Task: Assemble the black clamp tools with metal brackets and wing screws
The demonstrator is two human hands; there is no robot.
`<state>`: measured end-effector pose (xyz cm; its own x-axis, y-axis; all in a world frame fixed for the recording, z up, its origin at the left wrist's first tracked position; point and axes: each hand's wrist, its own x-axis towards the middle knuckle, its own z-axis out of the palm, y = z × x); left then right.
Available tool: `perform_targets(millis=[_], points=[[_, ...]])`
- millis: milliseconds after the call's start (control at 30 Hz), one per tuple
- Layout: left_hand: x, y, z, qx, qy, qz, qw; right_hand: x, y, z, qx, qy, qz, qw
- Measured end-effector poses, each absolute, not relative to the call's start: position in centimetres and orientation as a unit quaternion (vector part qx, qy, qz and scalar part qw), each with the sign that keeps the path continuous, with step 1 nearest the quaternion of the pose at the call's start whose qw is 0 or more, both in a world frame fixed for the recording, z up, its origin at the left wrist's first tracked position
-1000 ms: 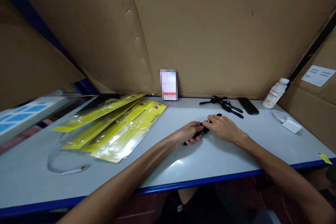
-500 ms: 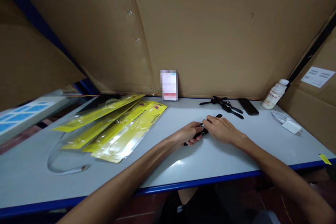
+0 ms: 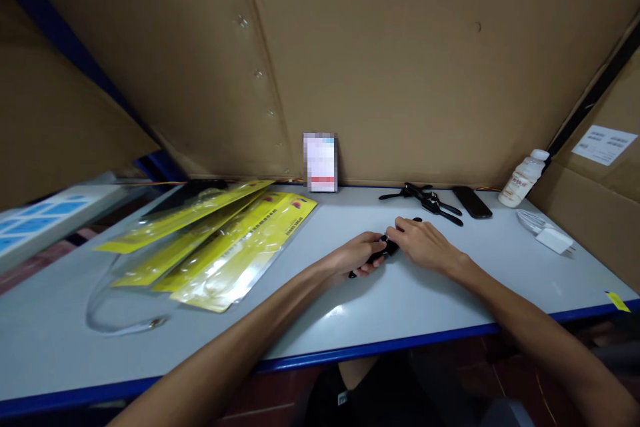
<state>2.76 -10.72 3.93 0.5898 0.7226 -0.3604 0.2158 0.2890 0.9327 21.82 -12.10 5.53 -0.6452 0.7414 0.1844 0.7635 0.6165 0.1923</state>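
Note:
Over the middle of the table, a black spokeshave sits between both hands, its two handle ends poking out. My left hand is wrapped round its body, thumb on top. With fingers bent, my right hand pinches at the metal part near the middle; the fingertips hide what exactly they grip. Behind the hands, several more black spokeshaves lie crossed in a small pile.
Yellow blister packs fan out on the left, beside a white lanyard. A lit phone leans on the cardboard wall. On the right are a dark phone, a white bottle and a charger with its cable.
Both hands stay on the spokeshave in nearly the same place, with only slight finger movement. The whole view has shifted a little.

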Motion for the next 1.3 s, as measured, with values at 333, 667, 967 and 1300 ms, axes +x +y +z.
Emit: perform_targets(millis=[333, 667, 967, 1300], points=[[2.9, -10.7, 4.0, 0.560, 0.420, 0.185, 0.690, 21.7, -12.4, 5.7, -0.407, -0.895, -0.181, 0.009], [2.9, -10.7, 3.7, 0.560, 0.404, 0.193, 0.697, 21.6, -12.3, 6.2, -0.407, -0.907, -0.110, 0.020], [3.0, -10.9, 3.9, 0.553, 0.426, 0.188, 0.690, 22.1, -12.2, 6.3, -0.422, -0.903, -0.074, 0.033], [3.5, -11.1, 3.7, 0.580, 0.435, 0.211, 0.656, 22.0, -12.3, 6.4, -0.430, -0.900, -0.071, 0.031]])
